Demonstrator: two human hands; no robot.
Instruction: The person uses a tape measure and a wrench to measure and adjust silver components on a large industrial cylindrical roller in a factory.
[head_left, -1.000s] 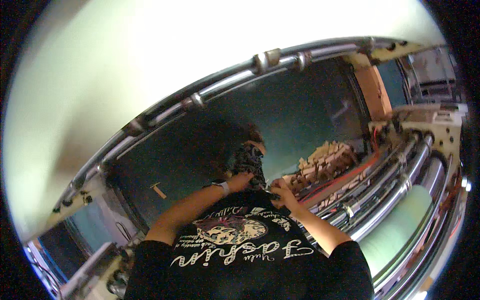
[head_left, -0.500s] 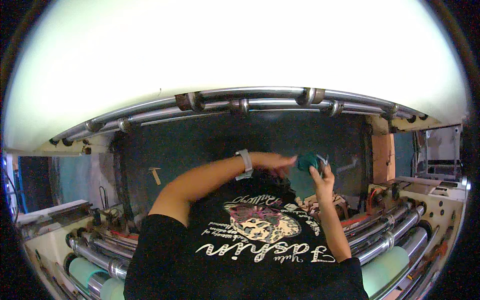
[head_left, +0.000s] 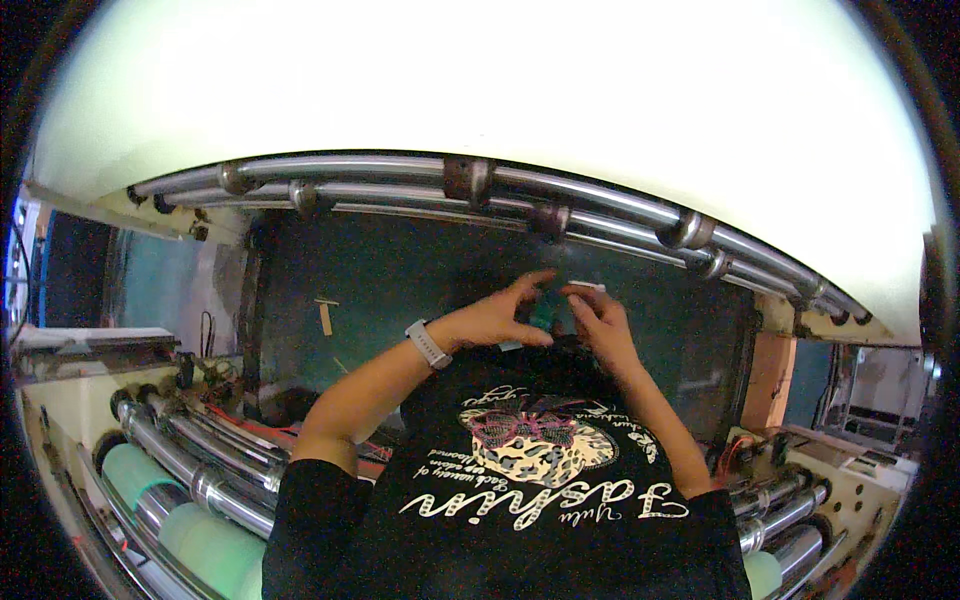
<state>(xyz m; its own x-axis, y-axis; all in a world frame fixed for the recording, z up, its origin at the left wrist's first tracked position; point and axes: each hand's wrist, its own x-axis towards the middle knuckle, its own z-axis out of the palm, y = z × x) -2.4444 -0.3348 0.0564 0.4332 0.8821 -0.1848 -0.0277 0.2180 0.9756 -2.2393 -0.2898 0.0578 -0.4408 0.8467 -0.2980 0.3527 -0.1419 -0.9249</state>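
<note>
Framing green object | left hand: spread | right hand: just beside it, grip unclear

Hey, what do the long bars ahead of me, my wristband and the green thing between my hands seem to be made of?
Long bars: probably polished metal; silvery with bright streaks of reflection.
Wristband: pale grey, fairly dull, perhaps rubber or fabric; the look leaves it open.
Green thing: too dark and blurred to tell.

A dark green floor is under the left hand. On it, left of that hand, lies a small tan strip.
</note>
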